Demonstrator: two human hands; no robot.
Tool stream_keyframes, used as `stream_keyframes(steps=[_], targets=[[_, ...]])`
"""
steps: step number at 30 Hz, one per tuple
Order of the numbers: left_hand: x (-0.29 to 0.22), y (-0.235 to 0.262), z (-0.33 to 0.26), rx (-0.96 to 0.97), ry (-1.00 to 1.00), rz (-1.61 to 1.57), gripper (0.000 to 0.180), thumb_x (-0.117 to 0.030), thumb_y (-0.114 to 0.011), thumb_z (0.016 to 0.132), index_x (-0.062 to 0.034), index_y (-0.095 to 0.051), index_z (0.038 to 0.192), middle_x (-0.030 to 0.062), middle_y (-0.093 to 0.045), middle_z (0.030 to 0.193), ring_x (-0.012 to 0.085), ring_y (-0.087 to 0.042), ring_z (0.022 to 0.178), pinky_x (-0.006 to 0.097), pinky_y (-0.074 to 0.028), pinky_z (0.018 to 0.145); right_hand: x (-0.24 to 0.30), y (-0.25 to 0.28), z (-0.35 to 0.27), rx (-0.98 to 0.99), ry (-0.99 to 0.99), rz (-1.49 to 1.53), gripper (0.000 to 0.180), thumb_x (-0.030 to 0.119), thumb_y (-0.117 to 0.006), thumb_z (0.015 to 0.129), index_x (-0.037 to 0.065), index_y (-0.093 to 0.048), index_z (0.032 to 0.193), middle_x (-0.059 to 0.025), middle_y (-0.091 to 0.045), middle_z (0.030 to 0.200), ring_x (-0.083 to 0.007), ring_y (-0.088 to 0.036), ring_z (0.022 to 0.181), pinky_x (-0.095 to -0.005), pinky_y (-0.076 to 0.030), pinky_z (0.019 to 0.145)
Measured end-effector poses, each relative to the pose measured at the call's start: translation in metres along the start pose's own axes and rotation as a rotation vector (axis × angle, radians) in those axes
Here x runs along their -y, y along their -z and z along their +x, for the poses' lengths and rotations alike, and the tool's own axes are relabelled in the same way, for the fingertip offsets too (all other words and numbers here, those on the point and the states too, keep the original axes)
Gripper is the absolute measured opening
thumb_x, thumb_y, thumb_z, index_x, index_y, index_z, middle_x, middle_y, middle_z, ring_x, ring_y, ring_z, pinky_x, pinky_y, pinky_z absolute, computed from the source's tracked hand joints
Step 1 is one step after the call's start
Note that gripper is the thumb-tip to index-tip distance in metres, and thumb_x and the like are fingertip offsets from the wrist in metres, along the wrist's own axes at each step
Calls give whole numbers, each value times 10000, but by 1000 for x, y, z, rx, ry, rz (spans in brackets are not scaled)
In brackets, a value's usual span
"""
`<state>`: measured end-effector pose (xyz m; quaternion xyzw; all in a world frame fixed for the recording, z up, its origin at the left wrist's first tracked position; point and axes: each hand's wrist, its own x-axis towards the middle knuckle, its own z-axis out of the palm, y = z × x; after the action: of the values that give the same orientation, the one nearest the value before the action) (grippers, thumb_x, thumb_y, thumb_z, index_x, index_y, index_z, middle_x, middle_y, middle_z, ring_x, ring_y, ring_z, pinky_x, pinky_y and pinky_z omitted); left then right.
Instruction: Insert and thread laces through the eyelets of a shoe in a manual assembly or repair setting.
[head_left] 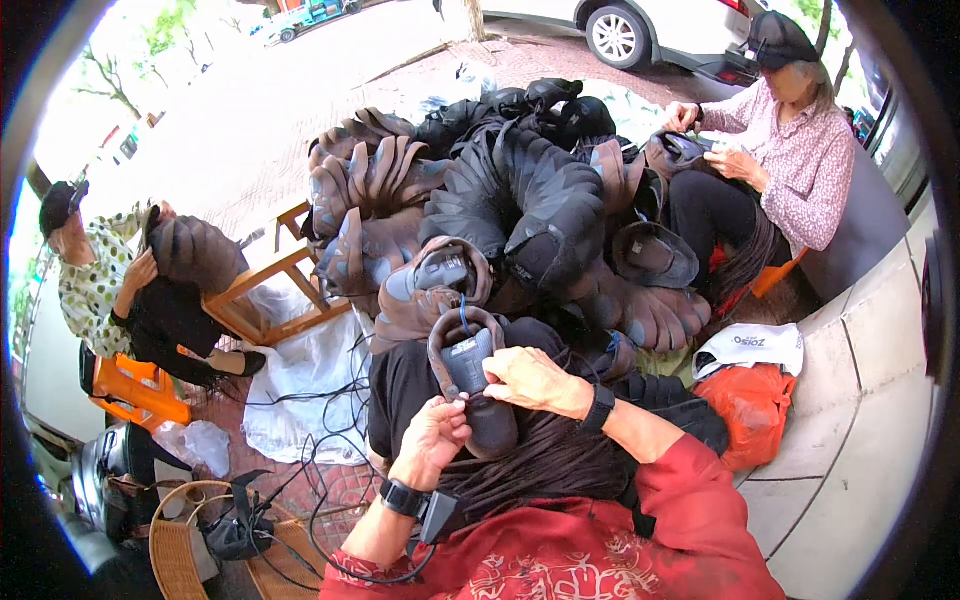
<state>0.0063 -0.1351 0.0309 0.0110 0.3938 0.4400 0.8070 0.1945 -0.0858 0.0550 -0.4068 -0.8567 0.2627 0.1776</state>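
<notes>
A brown shoe upper (492, 430) rests on my lap, toe toward me, with its dark grey tongue (464, 366) standing up in the collar. At its right edge my right hand (535, 382) is closed, gripping the upper beside the tongue. My left hand (438, 432) pinches close to the upper's left lacing edge. What lies between those fingertips is too small to make out. A thick bundle of dark brown shoelaces (545, 470) spreads over my lap below the upper.
Ahead rises a large pile of black shoe uppers (510, 190) and brown ones (380, 185). One person (100, 265) sits left, another (780, 150) right, both handling uppers. Nearby are a wooden frame (262, 290), an orange stool (150, 395), a red bag (752, 415) and loose black cables (320, 450).
</notes>
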Motion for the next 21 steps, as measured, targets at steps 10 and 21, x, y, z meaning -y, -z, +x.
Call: stream_keyframes(steps=[10, 21], targets=[[12, 2, 0, -24, -93, -57, 249, 9, -593, 791, -118, -422, 660, 5, -543, 708, 78, -324, 424, 219, -273, 402, -5, -2, 1, 19, -46, 39, 218, 237, -636, 694, 36, -553, 697, -163, -587, 684, -359, -586, 669, -423, -463, 587], [18, 10, -5, -3, -100, -222, 207, 49, -568, 780, -118, -449, 758, 26, -576, 817, 77, -343, 444, 224, -292, 428, -4, -4, 4, 91, -122, 55, 278, 310, -621, 731, 39, -575, 690, -161, -604, 700, -347, -588, 678, -420, -454, 598]])
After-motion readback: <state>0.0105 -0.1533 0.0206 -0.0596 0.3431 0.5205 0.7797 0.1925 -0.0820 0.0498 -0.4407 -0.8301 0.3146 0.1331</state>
